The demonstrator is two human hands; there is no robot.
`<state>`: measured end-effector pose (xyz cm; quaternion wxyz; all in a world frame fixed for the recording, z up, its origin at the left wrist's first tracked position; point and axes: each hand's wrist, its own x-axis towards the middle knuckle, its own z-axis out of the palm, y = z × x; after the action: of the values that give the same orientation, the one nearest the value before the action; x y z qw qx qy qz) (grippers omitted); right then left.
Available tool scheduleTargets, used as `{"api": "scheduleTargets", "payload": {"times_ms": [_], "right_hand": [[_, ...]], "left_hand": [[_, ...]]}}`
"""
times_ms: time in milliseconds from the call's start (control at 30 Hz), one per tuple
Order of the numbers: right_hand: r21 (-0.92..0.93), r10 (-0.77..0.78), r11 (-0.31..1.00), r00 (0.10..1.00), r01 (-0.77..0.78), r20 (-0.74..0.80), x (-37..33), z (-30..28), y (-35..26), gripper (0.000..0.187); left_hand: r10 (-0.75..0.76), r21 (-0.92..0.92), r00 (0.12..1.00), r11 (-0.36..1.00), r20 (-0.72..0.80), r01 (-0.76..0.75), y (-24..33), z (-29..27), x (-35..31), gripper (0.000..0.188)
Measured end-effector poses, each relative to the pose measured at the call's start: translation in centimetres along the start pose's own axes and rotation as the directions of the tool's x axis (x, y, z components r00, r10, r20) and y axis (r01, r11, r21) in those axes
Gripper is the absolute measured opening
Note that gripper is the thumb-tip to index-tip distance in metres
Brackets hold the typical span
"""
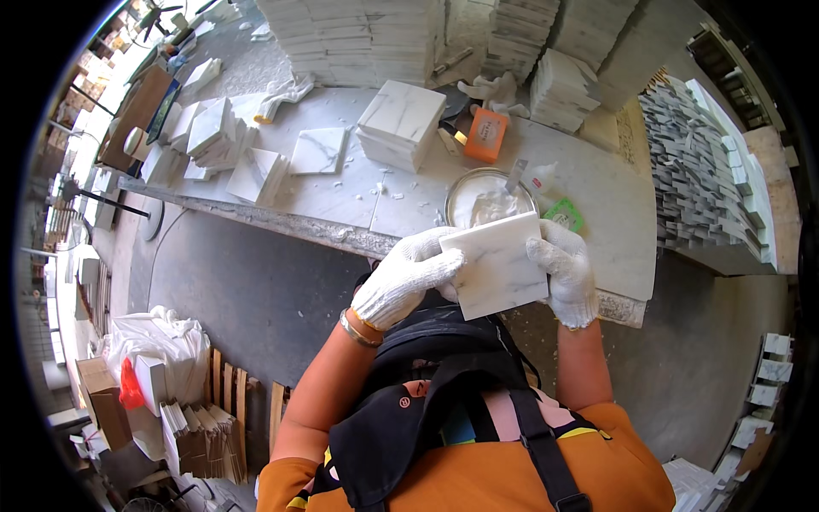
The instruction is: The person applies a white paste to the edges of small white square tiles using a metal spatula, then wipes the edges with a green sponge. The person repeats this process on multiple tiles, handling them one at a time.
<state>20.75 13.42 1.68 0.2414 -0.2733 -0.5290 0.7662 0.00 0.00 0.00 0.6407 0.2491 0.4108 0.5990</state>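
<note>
Between my two gloved hands I hold a square white marble tile (499, 266) with grey veins, tilted, in front of my body near the table edge. My left hand (414, 275) grips its left side, thumb lying over the face. On the right edge, my right hand (565, 271) is closed with the thumb on the front; its other fingers are mostly behind the tile. Just beyond the tile stands a round tin of white paste (488, 201) with a scraper (516, 175) stuck in it. A green plastic piece (564, 215) lies beside my right hand.
The marble-topped table (401, 200) carries a stack of tiles (399, 124), a single tile (318, 152), an orange box (486, 135) and tile piles (217, 132) at left. Tall slab stacks (358, 38) line the back. Cartons (200, 435) and a pallet (229, 380) sit on the floor lower left.
</note>
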Motion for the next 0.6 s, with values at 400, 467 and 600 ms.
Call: {"api": "scheduleTargets", "payload": {"times_ms": [400,467,600], "right_hand": [[0.015,-0.058,0.998,0.998,0.058,-0.013,0.7,1.8,-0.2,0.068],[-0.016,-0.057,0.998,0.997,0.056,-0.057,0.7,2.2,0.5,0.069],[0.069,-0.030,0.997,0.997,0.025,0.068,0.6,1.7,1.3,0.060]], "left_hand": [[0.163,-0.153,0.957,0.967,-0.240,-0.203,-1.7,-0.8,0.3,0.039],[0.191,-0.228,0.946,0.940,-0.262,-0.253,-1.9,-0.8,0.7,0.039],[0.184,-0.246,0.940,0.934,-0.288,-0.258,-1.6,-1.0,0.8,0.040]]}}
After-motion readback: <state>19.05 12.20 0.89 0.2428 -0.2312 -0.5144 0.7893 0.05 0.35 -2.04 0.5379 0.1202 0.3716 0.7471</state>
